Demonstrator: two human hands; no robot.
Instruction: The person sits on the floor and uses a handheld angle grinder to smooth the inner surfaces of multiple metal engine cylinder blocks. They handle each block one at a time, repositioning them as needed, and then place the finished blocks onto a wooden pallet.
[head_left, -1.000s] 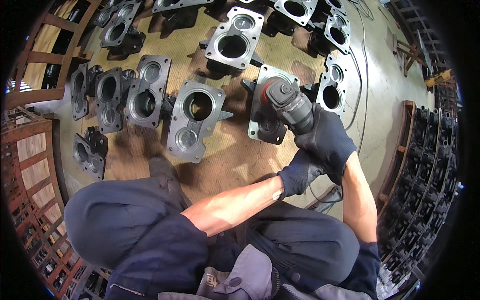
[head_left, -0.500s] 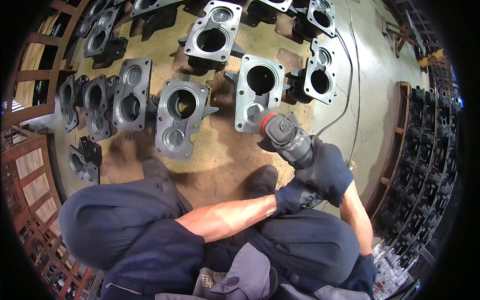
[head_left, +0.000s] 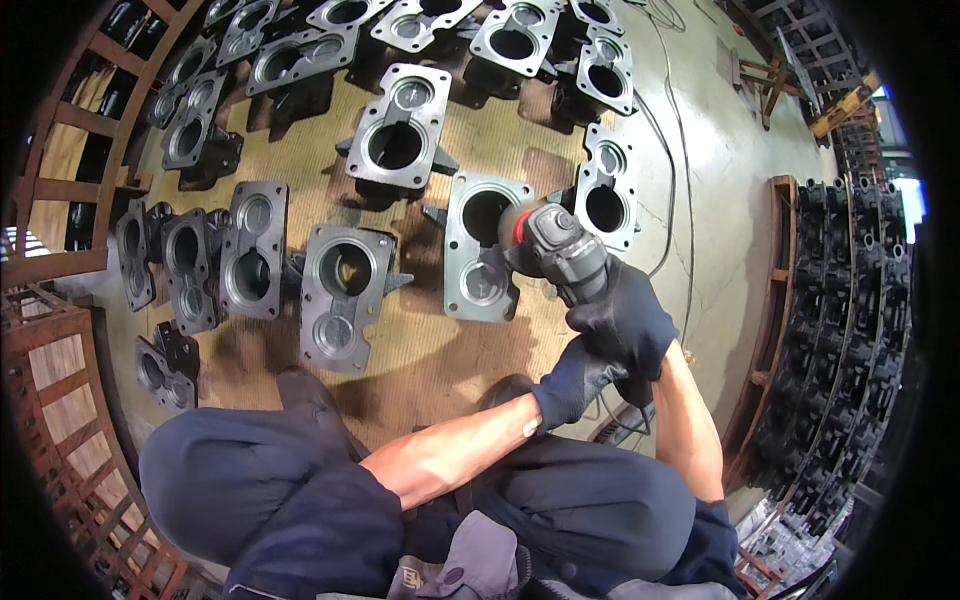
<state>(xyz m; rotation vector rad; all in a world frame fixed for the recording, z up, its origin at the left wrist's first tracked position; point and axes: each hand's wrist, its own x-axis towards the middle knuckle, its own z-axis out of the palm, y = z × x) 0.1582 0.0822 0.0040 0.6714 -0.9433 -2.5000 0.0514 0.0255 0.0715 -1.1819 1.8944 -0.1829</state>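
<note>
Both my hands wear dark gloves and hold an angle grinder [head_left: 572, 250] with a black and grey head and a red-rimmed disc [head_left: 518, 238]. My right hand [head_left: 632, 318] is closed round its body just behind the head. Lower down, my left hand [head_left: 576, 382] is closed at the rear part, its fingers partly hidden by the right. The blurred disc is over the right edge of a grey metal casting [head_left: 461, 240] with a flat flange, one large bore and a smaller round recess; I cannot tell if they touch. Left of it stands a similar casting [head_left: 318, 290].
More flanged castings [head_left: 420, 125] stand in rows on a ribbed tan mat [head_left: 310, 150]. A black cable [head_left: 668, 190] runs along the floor at right. Brown metal racks [head_left: 60, 187] line the left; a rack of stacked dark parts [head_left: 835, 300] stands at right. My shoes rest on the mat.
The grinder has gone from the casting's lower recess to its upper right edge, both hands moving with it. The view has tilted, so the castings appear lower and more show at the far end.
</note>
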